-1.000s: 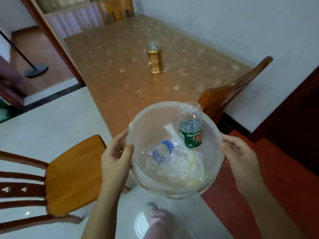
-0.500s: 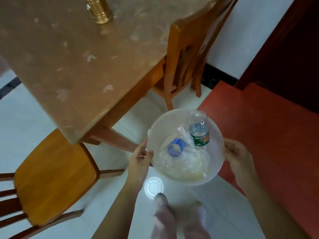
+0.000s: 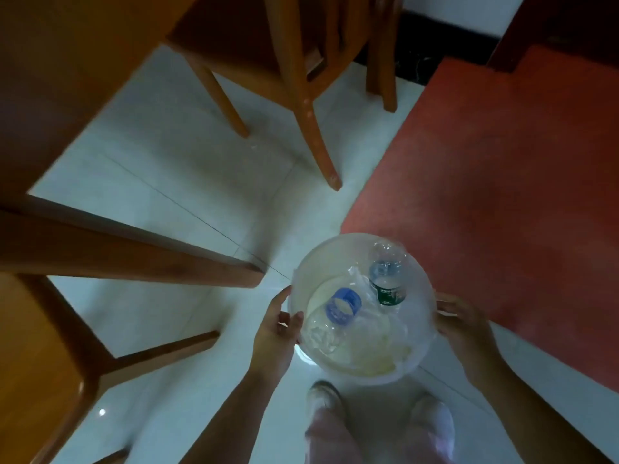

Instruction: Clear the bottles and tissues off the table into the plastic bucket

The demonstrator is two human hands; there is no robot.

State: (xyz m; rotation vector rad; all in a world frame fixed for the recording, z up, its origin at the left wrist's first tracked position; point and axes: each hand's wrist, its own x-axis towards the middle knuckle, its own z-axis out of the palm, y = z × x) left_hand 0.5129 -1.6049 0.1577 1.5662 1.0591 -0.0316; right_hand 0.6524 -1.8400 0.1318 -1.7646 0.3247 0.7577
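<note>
In bucket (image 3: 418,360) gripped by left hand (image 3: 273,336), right hand (image 3: 464,324): green-label bottle (image 3: 387,279) upright

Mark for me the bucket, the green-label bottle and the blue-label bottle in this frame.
plastic bucket (image 3: 422,289), head view, on its translucent right wall.
green-label bottle (image 3: 388,291), head view, on the green label.
blue-label bottle (image 3: 343,304), head view, on the blue band.
</note>
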